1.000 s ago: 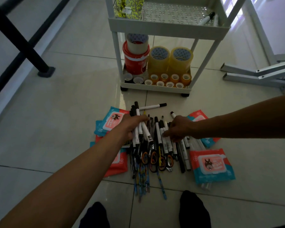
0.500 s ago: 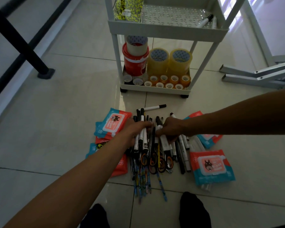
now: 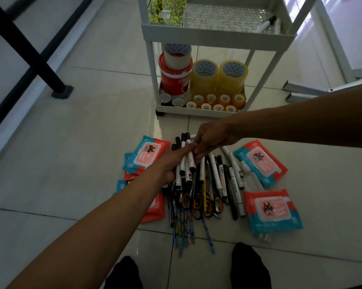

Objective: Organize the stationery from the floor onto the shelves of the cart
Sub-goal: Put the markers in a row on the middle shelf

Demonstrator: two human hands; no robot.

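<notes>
At centre frame we note our left hand (image 3: pixel 171 163) curled round a bundle of markers (image 3: pixel 186 161) above the floor pile, our right hand (image 3: pixel 211 140) pinching their upper ends, the cart (image 3: pixel 217 33) standing beyond at upper centre.

Bare tile floor (image 3: pixel 75 142) open left of the grip, wipe packs (image 3: pixel 146 153) just beside it on the left, cart (image 3: pixel 196 31) posts and tape rolls (image 3: pixel 217 77) blocking beyond, pens (image 3: pixel 217 180) crowding below.
</notes>
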